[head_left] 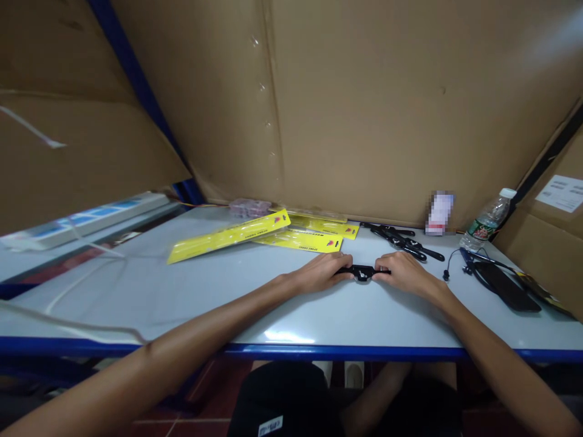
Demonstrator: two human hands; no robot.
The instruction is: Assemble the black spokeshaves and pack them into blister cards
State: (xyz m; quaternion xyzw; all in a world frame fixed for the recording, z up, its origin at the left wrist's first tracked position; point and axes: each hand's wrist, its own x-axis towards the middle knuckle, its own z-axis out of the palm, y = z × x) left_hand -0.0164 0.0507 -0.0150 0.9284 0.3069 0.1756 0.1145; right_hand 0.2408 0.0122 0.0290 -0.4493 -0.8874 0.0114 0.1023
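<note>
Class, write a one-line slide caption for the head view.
The left hand and right hand hold a black spokeshave near yellow packages.

- Bare left hand (pixel 325 271) and bare right hand (pixel 405 272), wrists uncovered.
- Long, slender, sleeveless forearms (pixel 218 328), running outward below the hands.
- Plain black cloth shorts (pixel 286 394), below the hands.
- A small white rectangular label with dark print (pixel 271 426) on the shorts, below and left of the hands.
- A bare leg (pixel 378 397), straight below the hands.
- Pale, round-toed footwear (pixel 354 374), partly hidden, also below the hands.

the tabletop (pixel 195 294) left of the left grip (pixel 323 273) is passable; yellow packages (pixel 228 238), black tools (pixel 401 243) obstruct behind.
</note>
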